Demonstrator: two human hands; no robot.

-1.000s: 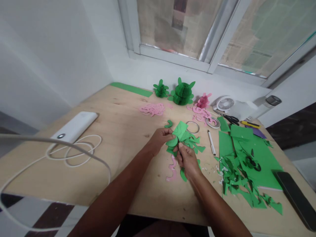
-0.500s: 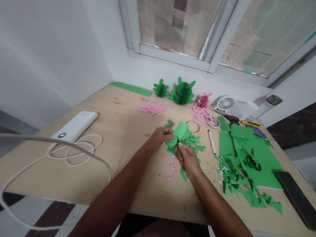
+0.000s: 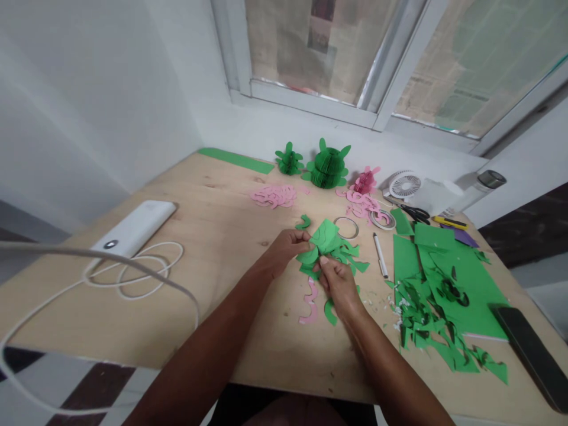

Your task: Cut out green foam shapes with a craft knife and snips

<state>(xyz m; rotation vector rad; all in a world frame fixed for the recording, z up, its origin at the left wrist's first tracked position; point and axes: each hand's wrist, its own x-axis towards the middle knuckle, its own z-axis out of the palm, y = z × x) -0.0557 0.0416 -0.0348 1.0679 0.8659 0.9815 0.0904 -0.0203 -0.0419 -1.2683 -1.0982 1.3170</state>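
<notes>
Light green paper (image 3: 325, 235) with a wavy line across it is gripped between my two hands above the table. My left hand (image 3: 293, 242) pinches its left edge, fingers closed. Lower and to the right, my right hand (image 3: 336, 277) is closed on the bottom of the paper, its thumb on top; the fingers beneath are partly hidden. Green paper scraps lie just behind and right of the hands. A curved green piece (image 3: 303, 222) sits beyond them, another green strip (image 3: 330, 312) beside my right wrist. A wavy pink strip (image 3: 309, 307) lies in front.
Green paper figures (image 3: 328, 168) and a pink one (image 3: 365, 180) stand at the back. Pink cutouts (image 3: 275, 195), tape rolls (image 3: 346, 228), a pen (image 3: 380, 255), scissors (image 3: 416, 213), a fan (image 3: 404, 185) and green scraps (image 3: 426, 319) surround the hands. A power bank (image 3: 137, 228) and cable lie left.
Both hands stay in nearly the same place. The green paper between them has shifted only slightly.
</notes>
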